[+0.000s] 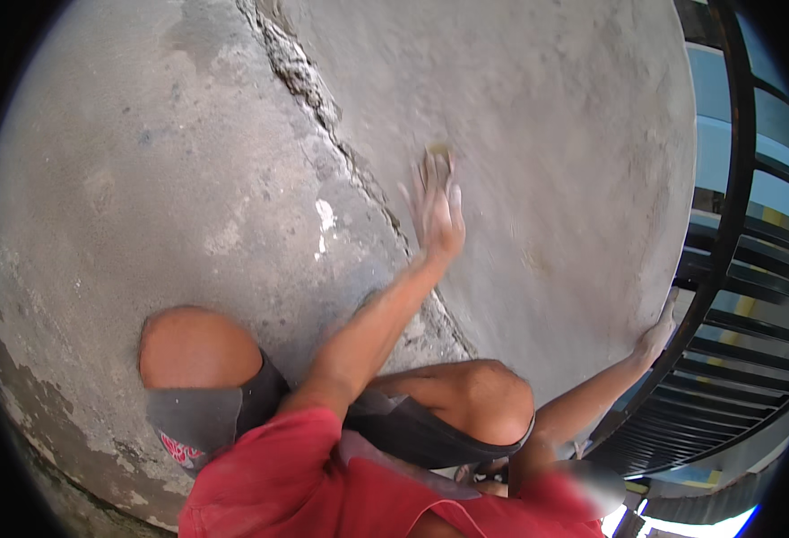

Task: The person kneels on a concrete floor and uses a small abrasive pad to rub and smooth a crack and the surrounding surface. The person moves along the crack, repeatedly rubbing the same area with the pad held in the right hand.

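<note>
My left hand (435, 215) reaches forward onto a smooth grey cement surface (556, 179). Its fingers are stretched forward and dusted pale with cement. Under the fingertips is a small yellowish pad (440, 149), blurred and mostly covered, perhaps a sponge. Out to the right, my right hand (657, 338) rests at the outer edge of the cement, beside a black metal railing (726, 179). Its fingers are partly hidden there, and whether they grip the edge or the railing does not show clearly.
A rough, broken seam (309, 90) runs diagonally between the smooth cement and an older, stained concrete slab (143, 170) on the left. White splashes (325, 215) mark the slab near the seam. My bent knees (199, 345) are close below my left arm.
</note>
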`<action>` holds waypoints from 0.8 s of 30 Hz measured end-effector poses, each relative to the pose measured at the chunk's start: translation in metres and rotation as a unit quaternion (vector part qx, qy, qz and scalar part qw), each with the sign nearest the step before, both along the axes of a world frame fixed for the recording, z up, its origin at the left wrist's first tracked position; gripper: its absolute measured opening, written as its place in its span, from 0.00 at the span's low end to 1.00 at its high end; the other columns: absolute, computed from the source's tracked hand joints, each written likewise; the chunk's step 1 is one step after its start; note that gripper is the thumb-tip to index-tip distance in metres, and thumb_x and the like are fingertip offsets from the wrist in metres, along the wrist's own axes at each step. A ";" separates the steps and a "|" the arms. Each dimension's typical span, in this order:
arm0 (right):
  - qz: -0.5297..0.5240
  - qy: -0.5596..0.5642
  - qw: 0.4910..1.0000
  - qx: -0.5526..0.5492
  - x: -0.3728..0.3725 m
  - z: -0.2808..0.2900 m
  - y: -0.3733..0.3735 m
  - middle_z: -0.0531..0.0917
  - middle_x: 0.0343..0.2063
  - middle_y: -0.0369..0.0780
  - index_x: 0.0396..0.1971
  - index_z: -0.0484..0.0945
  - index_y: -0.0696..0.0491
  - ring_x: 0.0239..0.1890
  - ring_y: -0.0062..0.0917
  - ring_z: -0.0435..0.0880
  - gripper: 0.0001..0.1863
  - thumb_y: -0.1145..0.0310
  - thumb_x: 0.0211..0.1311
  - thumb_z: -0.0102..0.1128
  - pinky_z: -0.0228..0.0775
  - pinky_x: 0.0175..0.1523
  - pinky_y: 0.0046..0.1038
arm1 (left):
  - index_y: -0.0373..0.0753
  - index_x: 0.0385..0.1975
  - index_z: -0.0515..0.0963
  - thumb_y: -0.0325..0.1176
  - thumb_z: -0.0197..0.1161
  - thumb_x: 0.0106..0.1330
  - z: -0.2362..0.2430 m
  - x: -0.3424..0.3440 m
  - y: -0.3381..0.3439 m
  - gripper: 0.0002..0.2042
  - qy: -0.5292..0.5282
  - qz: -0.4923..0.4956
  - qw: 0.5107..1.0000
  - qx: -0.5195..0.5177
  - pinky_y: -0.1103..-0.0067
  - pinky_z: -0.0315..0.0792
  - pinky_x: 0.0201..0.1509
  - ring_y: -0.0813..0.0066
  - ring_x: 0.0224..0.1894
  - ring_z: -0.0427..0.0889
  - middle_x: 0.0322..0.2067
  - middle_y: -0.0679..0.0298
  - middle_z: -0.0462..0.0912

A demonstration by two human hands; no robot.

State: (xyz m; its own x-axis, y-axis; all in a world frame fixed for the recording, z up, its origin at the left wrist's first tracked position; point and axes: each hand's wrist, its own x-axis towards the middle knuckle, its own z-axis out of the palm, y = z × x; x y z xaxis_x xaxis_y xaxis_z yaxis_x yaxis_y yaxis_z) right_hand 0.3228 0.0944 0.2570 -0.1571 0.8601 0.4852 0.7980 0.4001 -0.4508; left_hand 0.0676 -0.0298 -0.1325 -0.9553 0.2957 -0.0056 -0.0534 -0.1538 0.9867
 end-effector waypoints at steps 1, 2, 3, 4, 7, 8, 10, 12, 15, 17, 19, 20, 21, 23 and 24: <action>0.016 0.000 1.000 -0.006 -0.020 0.000 0.002 0.86 0.59 0.48 0.66 0.79 0.69 0.59 0.33 0.83 0.43 0.38 0.81 0.54 0.70 0.69 0.31 | 0.40 0.84 0.57 0.47 0.40 0.87 -0.014 0.024 -0.001 0.31 0.014 -0.018 0.999 -0.034 0.38 0.27 0.85 0.41 0.87 0.37 0.85 0.54 0.54; 0.005 -0.010 1.000 -0.011 -0.019 0.002 -0.004 0.86 0.60 0.48 0.66 0.79 0.69 0.60 0.33 0.82 0.43 0.38 0.81 0.53 0.70 0.69 0.31 | 0.40 0.84 0.58 0.48 0.41 0.87 -0.013 0.044 -0.007 0.31 0.018 -0.063 0.996 -0.066 0.38 0.27 0.85 0.41 0.87 0.37 0.85 0.54 0.54; 0.014 -0.008 1.000 -0.007 -0.024 0.002 -0.003 0.86 0.59 0.48 0.65 0.80 0.69 0.60 0.33 0.83 0.43 0.38 0.81 0.53 0.70 0.69 0.31 | 0.39 0.84 0.58 0.47 0.42 0.87 -0.018 0.041 0.001 0.31 0.035 -0.041 0.996 -0.071 0.38 0.27 0.85 0.41 0.87 0.37 0.84 0.53 0.55; 0.013 -0.006 1.000 -0.004 -0.018 0.001 -0.003 0.86 0.59 0.48 0.65 0.80 0.69 0.59 0.33 0.83 0.43 0.38 0.81 0.53 0.70 0.69 0.32 | 0.39 0.83 0.58 0.47 0.42 0.87 -0.011 0.026 0.001 0.31 0.053 -0.030 0.995 -0.076 0.38 0.27 0.85 0.41 0.87 0.38 0.84 0.53 0.55; 0.019 0.037 0.999 -0.019 -0.006 -0.002 -0.002 0.89 0.55 0.46 0.62 0.83 0.68 0.55 0.32 0.86 0.42 0.37 0.80 0.55 0.73 0.66 0.32 | 0.38 0.83 0.60 0.46 0.43 0.87 0.031 -0.053 -0.004 0.30 0.084 0.040 0.995 -0.046 0.39 0.28 0.85 0.40 0.87 0.38 0.84 0.54 0.57; 0.023 0.050 0.998 -0.028 -0.004 0.003 -0.001 0.90 0.53 0.44 0.60 0.85 0.67 0.53 0.31 0.87 0.42 0.36 0.79 0.56 0.75 0.65 0.32 | 0.39 0.83 0.59 0.46 0.42 0.87 0.037 -0.069 -0.004 0.30 0.090 0.048 0.994 -0.027 0.39 0.27 0.85 0.39 0.87 0.37 0.84 0.53 0.56; 0.023 0.042 0.998 -0.045 0.007 0.002 0.008 0.90 0.54 0.44 0.61 0.84 0.67 0.53 0.30 0.87 0.41 0.37 0.80 0.56 0.75 0.64 0.32 | 0.43 0.84 0.59 0.48 0.40 0.88 0.041 -0.076 -0.007 0.30 0.098 0.059 0.993 0.005 0.39 0.26 0.85 0.38 0.87 0.36 0.84 0.51 0.53; 0.030 0.038 0.999 -0.023 -0.010 0.003 0.013 0.89 0.54 0.44 0.62 0.83 0.67 0.53 0.30 0.87 0.41 0.38 0.81 0.55 0.76 0.64 0.31 | 0.41 0.83 0.60 0.48 0.41 0.87 0.028 -0.048 -0.003 0.30 0.138 0.033 0.989 -0.028 0.38 0.26 0.84 0.37 0.87 0.37 0.84 0.53 0.56; 0.017 0.022 1.000 -0.001 -0.023 -0.002 0.001 0.89 0.53 0.44 0.61 0.84 0.67 0.52 0.30 0.87 0.40 0.38 0.81 0.56 0.76 0.63 0.31 | 0.39 0.80 0.66 0.45 0.45 0.87 0.028 -0.027 0.002 0.28 0.145 0.036 0.987 -0.051 0.34 0.28 0.83 0.37 0.86 0.43 0.82 0.53 0.62; 0.019 0.053 0.998 -0.023 -0.005 -0.005 -0.002 0.89 0.53 0.44 0.60 0.84 0.67 0.52 0.30 0.87 0.40 0.38 0.80 0.56 0.76 0.62 0.31 | 0.39 0.80 0.66 0.46 0.46 0.87 0.070 -0.086 -0.011 0.28 0.140 0.080 0.987 -0.026 0.34 0.28 0.83 0.37 0.86 0.43 0.82 0.53 0.62; 0.033 0.049 0.998 -0.033 -0.004 -0.005 0.003 0.89 0.53 0.44 0.61 0.84 0.67 0.52 0.30 0.87 0.41 0.37 0.80 0.57 0.76 0.63 0.30 | 0.39 0.80 0.65 0.46 0.46 0.87 0.076 -0.116 -0.011 0.28 0.129 0.144 0.980 0.048 0.34 0.28 0.83 0.36 0.86 0.42 0.82 0.54 0.62; 0.042 0.051 0.997 -0.029 -0.004 0.002 0.010 0.89 0.54 0.44 0.61 0.84 0.67 0.52 0.30 0.87 0.41 0.37 0.80 0.57 0.76 0.63 0.30 | 0.37 0.81 0.64 0.46 0.44 0.87 0.070 -0.100 -0.010 0.29 0.128 0.097 0.987 0.029 0.34 0.28 0.83 0.37 0.86 0.42 0.82 0.53 0.61; 0.014 0.033 0.999 -0.032 0.005 0.004 0.009 0.89 0.55 0.45 0.61 0.84 0.67 0.54 0.30 0.86 0.42 0.36 0.79 0.57 0.75 0.64 0.30 | 0.36 0.81 0.63 0.47 0.43 0.87 0.059 -0.070 -0.015 0.30 0.127 0.049 0.991 0.011 0.35 0.27 0.83 0.37 0.86 0.41 0.83 0.53 0.59; 0.012 0.013 1.000 -0.005 -0.009 -0.001 0.002 0.89 0.55 0.45 0.61 0.84 0.67 0.55 0.30 0.86 0.42 0.37 0.79 0.57 0.74 0.64 0.31 | 0.35 0.81 0.62 0.47 0.42 0.87 0.044 -0.051 -0.012 0.30 0.140 0.021 0.990 -0.024 0.36 0.27 0.84 0.37 0.86 0.40 0.83 0.53 0.58; 0.007 -0.001 1.000 0.007 -0.014 -0.003 0.000 0.89 0.55 0.45 0.61 0.84 0.68 0.55 0.30 0.86 0.42 0.37 0.79 0.57 0.74 0.65 0.31 | 0.36 0.82 0.62 0.47 0.41 0.87 0.038 -0.043 -0.008 0.30 0.148 0.024 0.988 -0.039 0.36 0.27 0.84 0.37 0.86 0.40 0.84 0.54 0.57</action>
